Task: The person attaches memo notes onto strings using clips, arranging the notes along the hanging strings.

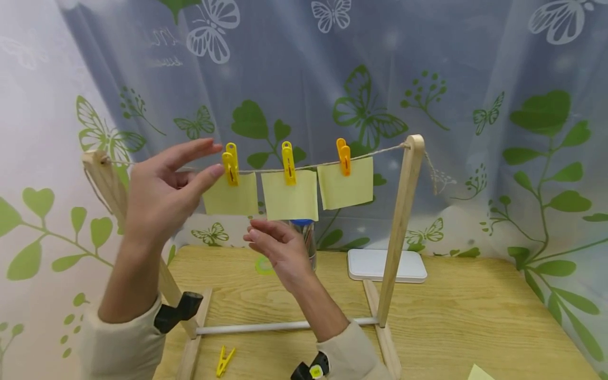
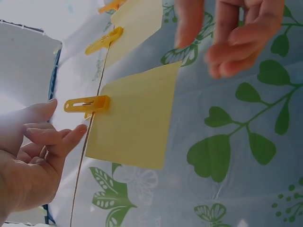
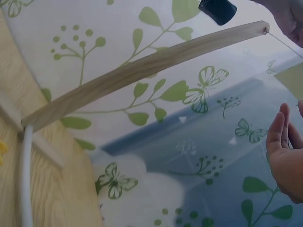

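Observation:
Three yellow paper notes hang in a row from a twine line (image 1: 266, 171). A yellow clothespin (image 1: 230, 164) clips the left note (image 1: 233, 198), another yellow clothespin (image 1: 288, 163) the middle note (image 1: 290, 198), and an orange clothespin (image 1: 343, 157) the right note (image 1: 349, 187). My left hand (image 1: 166, 192) is beside the left clothespin, thumb and fingers spread apart, with a small gap to the clothespin (image 2: 87, 104) in the left wrist view. Below the left and middle notes, my right hand (image 1: 280, 250) hovers with relaxed, slightly bent fingers, holding nothing.
A wooden frame (image 1: 401, 232) with a white crossbar (image 1: 256, 328) carries the line. Behind it stand a blue-lidded jar (image 1: 310, 240) and a white case (image 1: 387, 265). A loose yellow clothespin (image 1: 225, 361) and a paper corner (image 1: 478, 373) lie on the wooden table (image 1: 456, 311).

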`<move>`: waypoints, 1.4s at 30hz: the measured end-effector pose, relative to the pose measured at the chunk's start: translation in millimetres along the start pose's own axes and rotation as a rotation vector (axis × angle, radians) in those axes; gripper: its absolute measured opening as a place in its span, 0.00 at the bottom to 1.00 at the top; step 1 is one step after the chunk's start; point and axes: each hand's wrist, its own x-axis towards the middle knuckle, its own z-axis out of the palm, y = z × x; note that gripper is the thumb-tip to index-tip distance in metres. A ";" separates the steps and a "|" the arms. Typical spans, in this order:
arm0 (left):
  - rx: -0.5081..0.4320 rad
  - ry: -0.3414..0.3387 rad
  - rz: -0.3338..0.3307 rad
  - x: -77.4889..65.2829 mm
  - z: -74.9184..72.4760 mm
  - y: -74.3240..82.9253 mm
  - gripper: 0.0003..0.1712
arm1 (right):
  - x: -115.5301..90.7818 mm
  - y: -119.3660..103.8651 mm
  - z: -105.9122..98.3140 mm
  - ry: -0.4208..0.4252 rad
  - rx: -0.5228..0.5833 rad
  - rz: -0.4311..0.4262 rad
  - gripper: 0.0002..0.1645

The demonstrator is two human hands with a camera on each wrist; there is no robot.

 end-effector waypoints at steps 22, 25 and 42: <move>-0.482 -0.063 0.253 -94.7 4.0 -62.1 0.21 | -106.8 -9.9 -109.9 -0.145 -0.711 -0.066 0.22; -0.355 -0.118 0.107 -115.4 8.0 -78.2 0.21 | -127.3 -16.3 -128.9 -0.123 -0.785 -0.057 0.22; 0.203 -0.450 -0.774 -197.8 22.4 -179.8 0.26 | -206.6 -44.5 -273.8 0.135 -1.365 0.366 0.32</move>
